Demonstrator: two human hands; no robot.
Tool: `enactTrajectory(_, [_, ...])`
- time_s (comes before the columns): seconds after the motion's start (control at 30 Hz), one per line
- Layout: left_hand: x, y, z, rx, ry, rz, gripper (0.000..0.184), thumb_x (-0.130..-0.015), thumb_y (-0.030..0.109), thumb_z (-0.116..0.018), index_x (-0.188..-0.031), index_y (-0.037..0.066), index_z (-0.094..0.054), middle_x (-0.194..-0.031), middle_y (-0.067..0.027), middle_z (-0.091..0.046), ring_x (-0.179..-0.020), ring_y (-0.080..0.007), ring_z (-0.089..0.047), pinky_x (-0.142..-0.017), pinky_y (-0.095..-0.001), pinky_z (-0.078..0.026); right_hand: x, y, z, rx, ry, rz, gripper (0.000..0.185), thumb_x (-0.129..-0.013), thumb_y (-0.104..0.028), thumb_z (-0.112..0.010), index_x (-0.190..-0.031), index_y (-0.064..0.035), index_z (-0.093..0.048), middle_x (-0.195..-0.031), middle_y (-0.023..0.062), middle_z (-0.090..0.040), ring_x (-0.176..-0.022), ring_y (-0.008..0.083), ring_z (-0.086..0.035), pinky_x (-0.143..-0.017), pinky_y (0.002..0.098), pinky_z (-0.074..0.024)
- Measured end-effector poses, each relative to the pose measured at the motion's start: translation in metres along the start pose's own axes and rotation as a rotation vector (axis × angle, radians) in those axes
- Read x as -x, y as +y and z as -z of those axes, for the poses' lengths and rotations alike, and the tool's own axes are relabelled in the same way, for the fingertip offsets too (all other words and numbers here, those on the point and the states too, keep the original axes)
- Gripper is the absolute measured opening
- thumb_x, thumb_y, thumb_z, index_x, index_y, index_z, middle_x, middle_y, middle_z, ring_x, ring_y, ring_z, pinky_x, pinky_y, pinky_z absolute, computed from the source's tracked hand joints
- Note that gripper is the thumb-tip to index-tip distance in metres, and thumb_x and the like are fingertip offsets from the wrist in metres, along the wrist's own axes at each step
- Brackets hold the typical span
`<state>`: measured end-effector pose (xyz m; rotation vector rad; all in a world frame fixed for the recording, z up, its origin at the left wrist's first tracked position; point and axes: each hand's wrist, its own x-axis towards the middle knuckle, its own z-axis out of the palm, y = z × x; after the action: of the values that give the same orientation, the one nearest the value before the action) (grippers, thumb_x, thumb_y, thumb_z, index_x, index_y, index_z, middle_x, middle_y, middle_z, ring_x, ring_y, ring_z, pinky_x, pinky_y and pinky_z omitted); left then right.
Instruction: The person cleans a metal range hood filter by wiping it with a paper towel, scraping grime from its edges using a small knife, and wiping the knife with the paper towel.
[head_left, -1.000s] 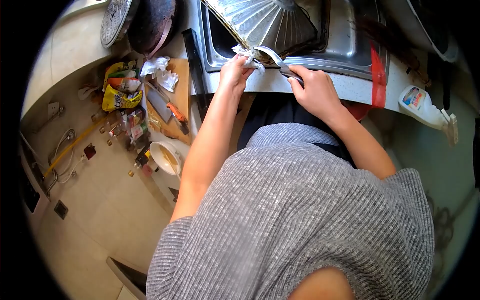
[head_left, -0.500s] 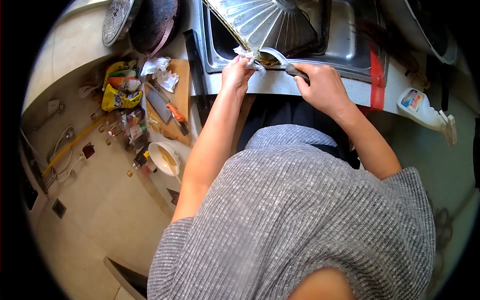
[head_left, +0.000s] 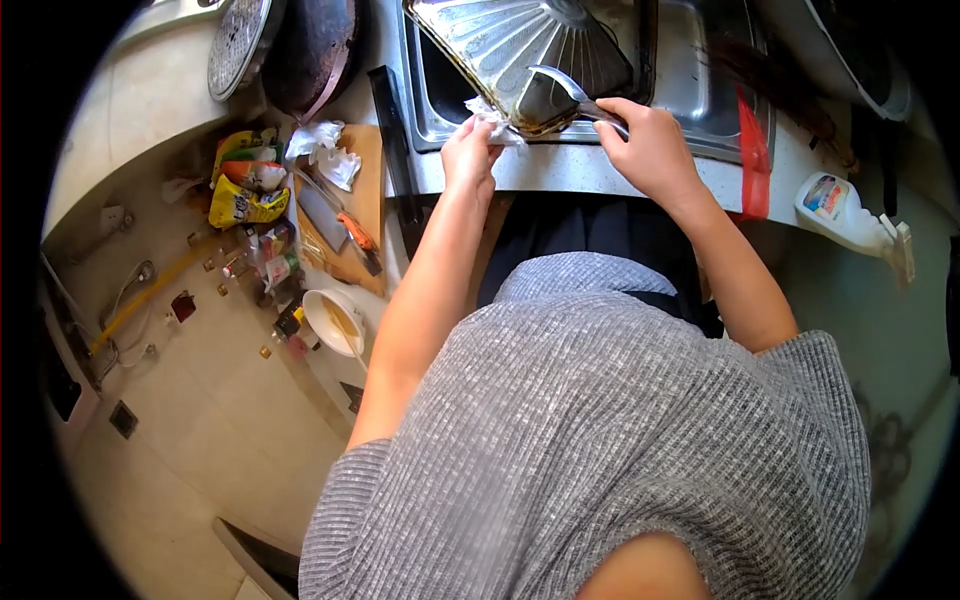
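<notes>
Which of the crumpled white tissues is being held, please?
The tissue in the left hand, by the corner of the ribbed metal panel; the others lie on the wooden board.

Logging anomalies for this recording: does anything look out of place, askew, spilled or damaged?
The ribbed metal panel looks oddest: it sits aslant over the sink, its edges stained brown, as if by grime. Crumpled tissues also lie on the cutting board, near a knife. I see no clear spill.
</notes>
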<state>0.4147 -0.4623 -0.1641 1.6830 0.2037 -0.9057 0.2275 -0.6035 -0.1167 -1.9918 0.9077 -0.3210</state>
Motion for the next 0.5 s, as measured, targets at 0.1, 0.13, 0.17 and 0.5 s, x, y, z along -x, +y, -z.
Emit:
enactTrajectory(0.1, [0.019, 0.009, -0.005, -0.051, 0.205, -0.249, 0.015, -0.090, 0.006, -0.056, -0.102, 0.000, -0.061, -0.089, -0.0036, -0.063, -0.072, -0.0095, -0.057, -0.065, -0.0237, -0.047, 0.004, 0.008, 0.002, -0.100, 0.039, -0.055, 0.031, -0.080, -0.020, -0.061, -0.104, -0.0006, -0.066, -0.083, 0.0229, -0.065, -0.077, 0.0372, -0.065, -0.073, 0.0402, -0.0512])
enactTrajectory(0.13, [0.022, 0.012, -0.004, -0.075, 0.217, -0.281, 0.014, -0.090, 0.006, -0.055, -0.101, -0.001, -0.061, -0.087, -0.0036, -0.063, -0.071, -0.0082, -0.056, -0.065, -0.0225, -0.046, 0.005, 0.008, 0.004, -0.107, 0.031, -0.067, 0.031, -0.080, -0.020, -0.061, -0.104, -0.0006, -0.065, -0.082, 0.0229, -0.065, -0.076, 0.0371, -0.065, -0.072, 0.0401, -0.0510])
enactTrajectory(0.17, [0.019, 0.013, -0.001, -0.075, 0.236, -0.348, 0.014, -0.091, 0.007, -0.056, -0.101, -0.001, -0.061, -0.087, -0.0030, -0.063, -0.072, -0.0073, -0.056, -0.065, -0.0220, -0.046, 0.008, 0.007, 0.005, -0.115, 0.021, -0.080, 0.031, -0.080, -0.020, -0.061, -0.104, -0.0005, -0.065, -0.082, 0.0229, -0.065, -0.075, 0.0371, -0.064, -0.071, 0.0399, -0.0509])
enactTrajectory(0.5, [-0.001, 0.039, -0.006, -0.320, 0.242, -0.777, 0.012, -0.089, 0.007, -0.057, -0.098, -0.002, -0.061, -0.086, -0.0029, -0.063, -0.074, -0.0100, -0.057, -0.068, -0.0254, -0.048, 0.033, 0.014, 0.004, -0.253, 0.006, -0.110, 0.029, -0.080, -0.019, -0.061, -0.103, -0.0011, -0.064, -0.077, 0.0196, -0.065, -0.068, 0.0338, -0.065, -0.064, 0.0375, -0.0500])
